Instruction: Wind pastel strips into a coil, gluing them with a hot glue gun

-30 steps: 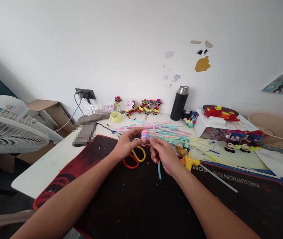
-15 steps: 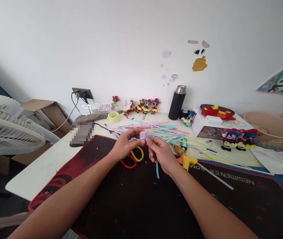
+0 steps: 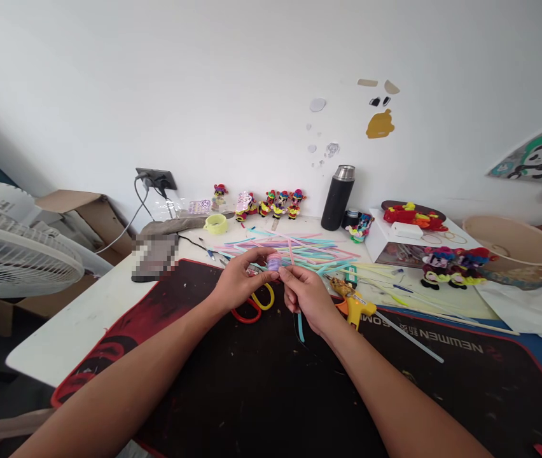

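Note:
A small roll of pink and purple fuzzy stems [image 3: 273, 261] is pinched between the thumb and fingers of my left hand [image 3: 238, 278]. My right hand [image 3: 308, 294] is closed close beside it, its thumb and forefinger touching the roll's lower right side. From under the right hand hangs a light blue stem [image 3: 300, 327]. Scissors with red and yellow handles [image 3: 262, 298] lie on the dark mat [image 3: 261, 381] below my left hand. Behind both hands is a heap of pastel stems [image 3: 316, 245].
A yellow glue gun [image 3: 357, 310] lies right of my right hand. Farther back are a black thermos [image 3: 338, 198], small figures [image 3: 280, 205] and yellow-green tape [image 3: 216, 224]. A fan [image 3: 18, 248] stands at the left, a beige basin [image 3: 513, 239] at the right.
The roll has turned slightly between my fingers, showing more purple and less pink. Both hands stay nearly in place, and the whole view has shifted a little.

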